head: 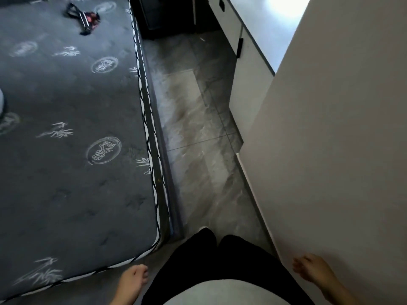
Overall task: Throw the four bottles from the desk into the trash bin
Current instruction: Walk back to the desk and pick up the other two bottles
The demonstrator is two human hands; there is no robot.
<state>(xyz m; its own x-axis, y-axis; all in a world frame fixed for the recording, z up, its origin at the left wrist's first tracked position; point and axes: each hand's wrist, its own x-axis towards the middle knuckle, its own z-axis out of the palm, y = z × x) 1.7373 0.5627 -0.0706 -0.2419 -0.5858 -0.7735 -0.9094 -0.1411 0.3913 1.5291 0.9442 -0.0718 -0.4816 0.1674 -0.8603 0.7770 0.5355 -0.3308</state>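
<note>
No bottle and no trash bin shows in the head view. My left hand hangs at the bottom, beside the corner of the mattress, fingers loosely curled and holding nothing. My right hand hangs low at the right, close to the pale wall, fingers loosely apart and empty. A white desk with a light top stands far ahead on the right; its visible part carries nothing I can make out. My legs in black trousers point down a narrow strip of floor.
A dark grey patterned mattress fills the left side, with a small black and red object lying on it far off. A pale wall closes the right. Grey tiled floor runs between them toward a dark cabinet.
</note>
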